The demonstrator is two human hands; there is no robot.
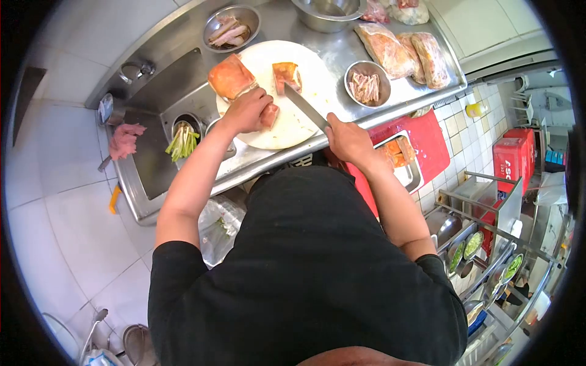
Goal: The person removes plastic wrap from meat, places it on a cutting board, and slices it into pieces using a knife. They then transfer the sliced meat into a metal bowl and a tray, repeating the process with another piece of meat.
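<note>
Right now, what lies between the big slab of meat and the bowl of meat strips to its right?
In the head view, a smaller meat chunk on the white cutting board lies between slab and bowl.

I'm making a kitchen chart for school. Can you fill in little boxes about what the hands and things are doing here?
left hand: pressing down a small piece of meat
right hand: grip closed on the knife
knife blade: lying across the round white cutting board
other meat: big slab and smaller chunk on the board
bowl: meat strips, right of the board
</note>
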